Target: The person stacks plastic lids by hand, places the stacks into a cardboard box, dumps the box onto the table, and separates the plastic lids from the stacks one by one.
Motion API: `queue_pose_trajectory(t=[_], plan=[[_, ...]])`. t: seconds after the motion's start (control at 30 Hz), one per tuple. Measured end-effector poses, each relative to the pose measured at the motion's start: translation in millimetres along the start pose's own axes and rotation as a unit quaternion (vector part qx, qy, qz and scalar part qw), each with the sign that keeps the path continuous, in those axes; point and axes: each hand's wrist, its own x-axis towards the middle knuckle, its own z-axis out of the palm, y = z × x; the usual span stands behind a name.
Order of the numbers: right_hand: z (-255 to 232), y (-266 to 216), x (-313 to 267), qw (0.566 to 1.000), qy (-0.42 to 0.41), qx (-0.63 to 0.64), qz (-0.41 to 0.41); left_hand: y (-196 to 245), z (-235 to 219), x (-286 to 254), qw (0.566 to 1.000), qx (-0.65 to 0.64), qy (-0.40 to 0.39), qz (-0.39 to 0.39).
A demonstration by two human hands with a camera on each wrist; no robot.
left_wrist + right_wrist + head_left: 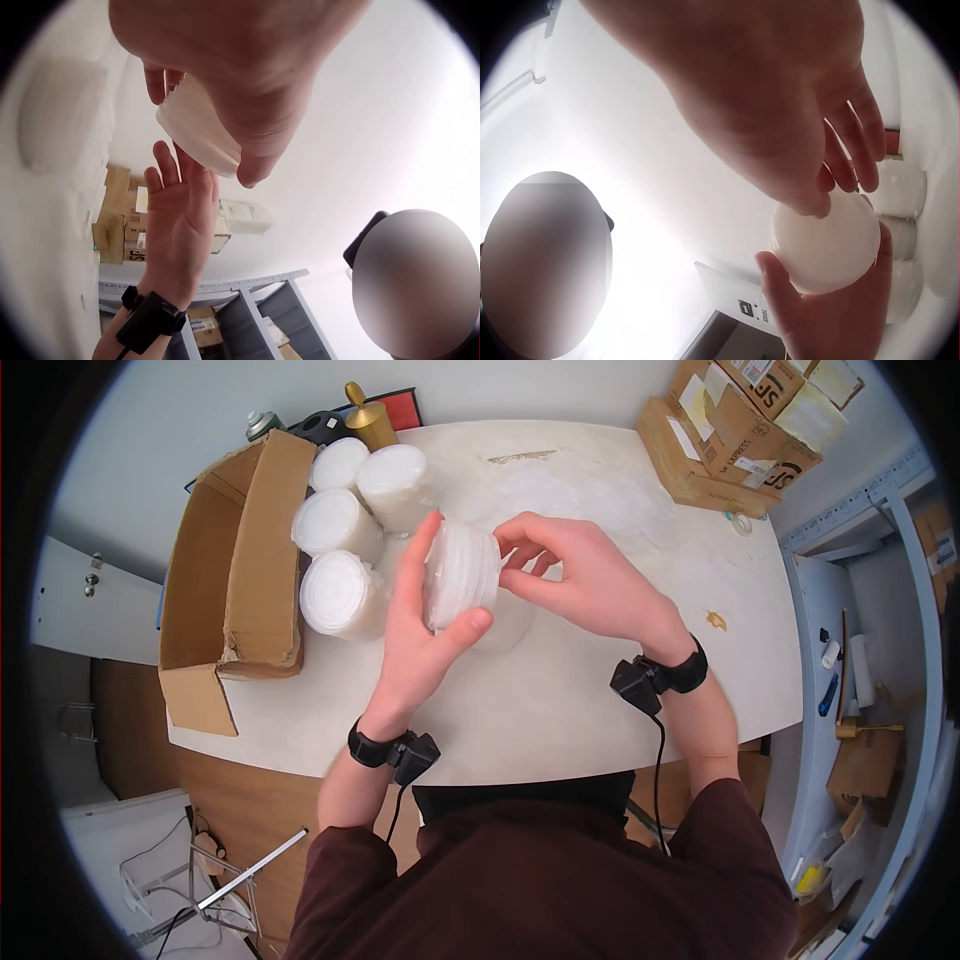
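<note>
A stack of white round lids in clear wrap (461, 578) is held above the table by the left hand (415, 630), its thumb on the near side and fingers along the far side. The right hand (590, 575) touches the stack's right end with bent thumb and index finger, the other fingers loosely bent. In the right wrist view the stack's round white face (826, 244) shows, with the right thumb and fingertips (840, 187) at its upper edge. The left wrist view shows the stack (196, 127) side-on between both hands.
Several wrapped white stacks (338, 525) stand left of the hands, beside an open cardboard box (265, 560). A gold bottle (371, 425) and a spray can (262, 425) are behind. Cardboard boxes (735, 440) and a tape roll (741, 523) sit at the back right. Clear plastic wrap (600, 500) lies on the table.
</note>
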Motion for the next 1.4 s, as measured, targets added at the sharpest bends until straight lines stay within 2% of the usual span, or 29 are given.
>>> queue_pose_trajectory(t=[0.1,0.23,0.3,0.33,0.4,0.5,0.83,0.93,1.0,1.03,1.1,1.13,1.2,1.23,1.3,1.33,1.4], plan=[[5,-11,-4,0.993,0.096,-0.062,-0.038,-3,1,-2,0.999,-0.013,-0.013,0.028],[10,-17,-7,0.981,0.145,-0.086,-0.095,-1,1,-2,0.998,-0.048,-0.047,0.010],[10,-15,-6,0.964,0.163,-0.133,-0.163,-4,1,-2,0.993,-0.096,-0.059,-0.016],[11,-14,-6,0.964,0.161,-0.132,-0.163,-2,1,-2,0.994,-0.097,-0.057,-0.017],[11,-14,-6,0.958,0.174,-0.149,-0.171,2,3,-3,0.981,-0.167,-0.068,-0.066],[9,-12,-6,0.958,0.174,-0.150,-0.173,-3,3,1,0.990,-0.122,-0.044,-0.045],[9,-14,-8,0.953,0.172,-0.160,-0.190,-2,3,-1,0.985,-0.165,-0.044,-0.036],[10,-24,-10,0.963,0.142,-0.162,-0.160,-1,-2,-3,0.985,-0.148,-0.072,-0.048],[12,-23,-9,0.948,0.147,-0.183,-0.214,-1,-7,-4,0.980,-0.115,-0.140,-0.078],[11,-21,-10,0.948,0.147,-0.185,-0.213,-3,-6,-4,0.980,-0.116,-0.141,-0.078],[7,-16,-8,0.947,0.097,-0.185,-0.242,-7,-4,-3,0.978,-0.146,-0.133,-0.064],[6,-17,-10,0.947,0.096,-0.187,-0.242,-7,-2,-2,0.978,-0.147,-0.133,-0.063],[5,-22,-13,0.963,0.126,-0.160,-0.178,-7,2,0,0.979,-0.183,-0.086,-0.030],[6,-22,-13,0.962,0.126,-0.161,-0.179,-5,3,1,0.979,-0.183,-0.086,-0.029],[12,-20,-12,0.957,0.176,-0.162,-0.167,1,1,3,0.968,-0.226,-0.068,-0.083],[15,-18,-10,0.957,0.173,-0.158,-0.171,0,1,2,0.969,-0.222,-0.062,-0.082],[23,-15,-8,0.945,0.178,-0.195,-0.193,-4,1,1,0.938,-0.305,-0.094,-0.134]])
